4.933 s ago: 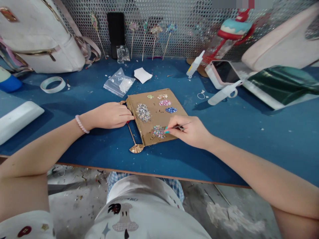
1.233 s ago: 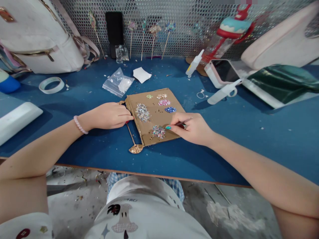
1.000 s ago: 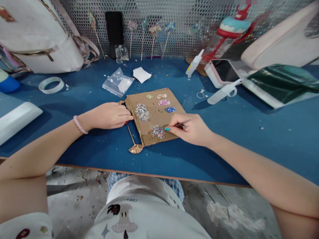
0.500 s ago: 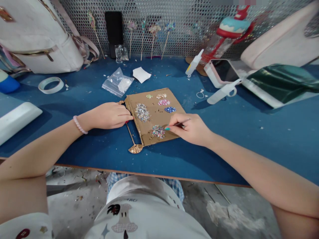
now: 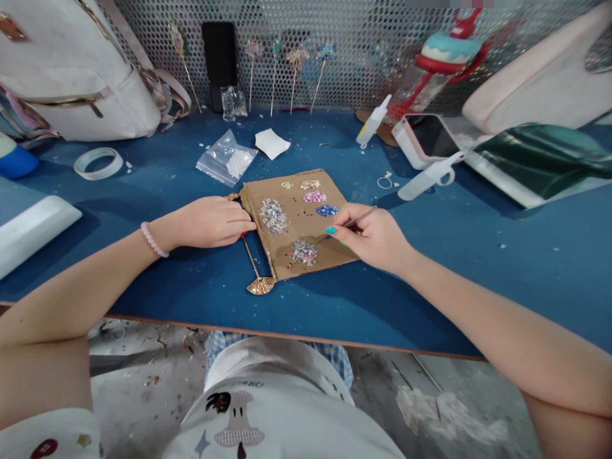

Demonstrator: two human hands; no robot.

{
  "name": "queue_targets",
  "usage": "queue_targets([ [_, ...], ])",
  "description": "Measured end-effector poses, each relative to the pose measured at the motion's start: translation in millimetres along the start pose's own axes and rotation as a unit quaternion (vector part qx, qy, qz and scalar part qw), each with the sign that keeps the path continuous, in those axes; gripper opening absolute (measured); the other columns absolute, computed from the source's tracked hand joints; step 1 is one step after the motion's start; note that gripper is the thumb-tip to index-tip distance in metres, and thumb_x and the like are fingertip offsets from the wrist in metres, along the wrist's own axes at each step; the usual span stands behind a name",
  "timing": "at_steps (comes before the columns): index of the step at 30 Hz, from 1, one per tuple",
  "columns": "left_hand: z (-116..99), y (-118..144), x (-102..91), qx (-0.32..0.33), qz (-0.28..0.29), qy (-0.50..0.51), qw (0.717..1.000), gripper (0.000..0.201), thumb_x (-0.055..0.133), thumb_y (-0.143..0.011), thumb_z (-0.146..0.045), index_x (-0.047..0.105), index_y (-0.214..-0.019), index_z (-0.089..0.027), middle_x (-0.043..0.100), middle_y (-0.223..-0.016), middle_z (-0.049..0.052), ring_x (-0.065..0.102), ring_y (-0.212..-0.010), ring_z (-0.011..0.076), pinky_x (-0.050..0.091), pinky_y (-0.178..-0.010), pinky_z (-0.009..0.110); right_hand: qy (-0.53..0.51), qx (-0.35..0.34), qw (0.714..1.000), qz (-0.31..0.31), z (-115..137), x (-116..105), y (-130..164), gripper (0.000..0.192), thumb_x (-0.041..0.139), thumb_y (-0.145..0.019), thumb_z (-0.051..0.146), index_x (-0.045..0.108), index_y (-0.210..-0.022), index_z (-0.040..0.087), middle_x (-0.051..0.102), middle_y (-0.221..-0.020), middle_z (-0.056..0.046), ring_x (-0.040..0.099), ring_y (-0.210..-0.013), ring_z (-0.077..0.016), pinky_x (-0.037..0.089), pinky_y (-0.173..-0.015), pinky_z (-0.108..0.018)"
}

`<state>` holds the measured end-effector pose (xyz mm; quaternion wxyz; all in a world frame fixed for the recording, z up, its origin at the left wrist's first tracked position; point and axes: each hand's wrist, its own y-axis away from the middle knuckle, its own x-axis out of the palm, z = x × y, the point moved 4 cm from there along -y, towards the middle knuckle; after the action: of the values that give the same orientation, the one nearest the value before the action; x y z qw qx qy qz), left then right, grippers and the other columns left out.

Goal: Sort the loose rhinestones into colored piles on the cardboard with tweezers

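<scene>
My left hand (image 5: 213,222) rests on the blue table, fingers closed over a gold hairpin-like stick (image 5: 251,256) with a fan-shaped end. Something red shows by its fingertips. Beside it lies a piece of cardboard (image 5: 313,229). My right hand (image 5: 375,234) pinches a thin pen-like tool (image 5: 358,218) over the cardboard's right side, its tip pointing toward a multicoloured sequin pile (image 5: 305,253). Other small piles on the cardboard are silvery (image 5: 273,216), blue (image 5: 327,210), pink (image 5: 314,197), cream (image 5: 310,184) and pale green (image 5: 287,185).
Behind the cardboard lie a zip bag (image 5: 227,159) and a white paper piece (image 5: 272,144). Two glue bottles (image 5: 428,178) and a phone (image 5: 428,137) are at right. A tape roll (image 5: 98,164) and backpack (image 5: 95,70) are left. Decorated sticks (image 5: 272,80) lean on the mesh.
My right hand has lifted slightly up and to the right, taking the tool's tip away from the multicoloured pile. My left hand has stayed in place.
</scene>
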<state>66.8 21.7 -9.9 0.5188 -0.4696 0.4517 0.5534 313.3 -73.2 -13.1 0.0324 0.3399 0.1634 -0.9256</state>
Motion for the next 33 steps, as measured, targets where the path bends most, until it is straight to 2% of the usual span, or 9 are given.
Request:
queue_targets([
  [5, 0.0, -0.2, 0.0, 0.001, 0.004, -0.009, 1.000, 0.045, 0.025, -0.104, -0.028, 0.064, -0.122, -0.014, 0.070, -0.115, 0.013, 0.060, -0.103, 0.0204, 0.047, -0.085, 0.036, 0.023, 0.012, 0.999, -0.030, -4.2, -6.1, -3.7, 0.041, 0.057, -0.088, 0.056, 0.051, -0.065, 0.023, 0.047, -0.053, 0.003, 0.039, -0.045, -0.0102, 0.028, -0.047, -0.029],
  [10, 0.0, -0.8, -0.6, -0.002, 0.008, -0.002, 1.000, 0.045, 0.026, -0.104, -0.027, 0.064, -0.122, -0.015, 0.070, -0.116, 0.013, 0.060, -0.103, 0.0206, 0.048, -0.085, 0.036, 0.087, 0.028, 0.986, -0.141, -23.3, -21.2, -10.6, 0.039, 0.060, -0.086, 0.054, 0.048, -0.065, 0.024, 0.049, -0.052, 0.002, 0.042, -0.047, -0.0131, 0.028, -0.047, -0.031],
  [14, 0.0, -1.4, -0.9, -0.013, 0.012, 0.008, 1.000, 0.042, 0.028, -0.103, -0.028, 0.064, -0.122, -0.016, 0.070, -0.115, 0.012, 0.060, -0.103, 0.0202, 0.047, -0.085, 0.036, 0.111, 0.032, 0.975, -0.188, -38.8, -28.0, -15.9, 0.037, 0.061, -0.087, 0.051, 0.047, -0.064, 0.026, 0.050, -0.053, 0.001, 0.043, -0.050, -0.0151, 0.029, -0.049, -0.032],
  [18, -1.1, -1.8, -1.2, 0.002, 0.005, -0.009, 1.000, 0.044, 0.025, -0.104, -0.027, 0.064, -0.122, -0.015, 0.070, -0.115, 0.013, 0.060, -0.102, 0.0209, 0.046, -0.082, 0.035, 0.117, 0.046, 0.973, -0.195, -45.1, -29.0, -17.4, 0.034, 0.062, -0.086, 0.046, 0.047, -0.064, 0.026, 0.052, -0.053, 0.000, 0.044, -0.050, -0.0156, 0.030, -0.050, -0.033],
  [24, -1.4, -0.5, -2.3, 0.030, -0.045, -0.026, 0.998, 0.042, 0.028, -0.104, -0.027, 0.066, -0.118, -0.015, 0.072, -0.110, 0.011, 0.063, -0.097, 0.0203, 0.045, -0.078, 0.033, 0.107, 0.051, 0.975, -0.187, -43.7, -28.2, -16.4, 0.031, 0.063, -0.085, 0.044, 0.047, -0.066, 0.026, 0.053, -0.055, 0.001, 0.044, -0.050, -0.0153, 0.030, -0.050, -0.032],
  [30, -1.0, -0.7, -1.8, 0.014, -0.010, -0.023, 1.000, 0.043, 0.026, -0.105, -0.027, 0.064, -0.121, -0.014, 0.071, -0.114, 0.012, 0.061, -0.100, 0.0207, 0.045, -0.080, 0.035, 0.114, 0.073, 0.976, -0.172, -45.4, -28.5, -17.4, 0.030, 0.063, -0.085, 0.041, 0.047, -0.065, 0.025, 0.050, -0.054, 0.001, 0.043, -0.050, -0.0156, 0.029, -0.051, -0.033],
  [33, -1.4, -1.1, -2.5, 0.015, -0.012, -0.017, 1.000, 0.044, 0.026, -0.105, -0.027, 0.064, -0.121, -0.014, 0.071, -0.113, 0.013, 0.061, -0.100, 0.0207, 0.045, -0.080, 0.035, 0.119, 0.072, 0.975, -0.171, -45.1, -28.7, -17.7, 0.031, 0.063, -0.085, 0.042, 0.047, -0.065, 0.025, 0.049, -0.054, 0.001, 0.043, -0.050, -0.0153, 0.029, -0.051, -0.032],
])
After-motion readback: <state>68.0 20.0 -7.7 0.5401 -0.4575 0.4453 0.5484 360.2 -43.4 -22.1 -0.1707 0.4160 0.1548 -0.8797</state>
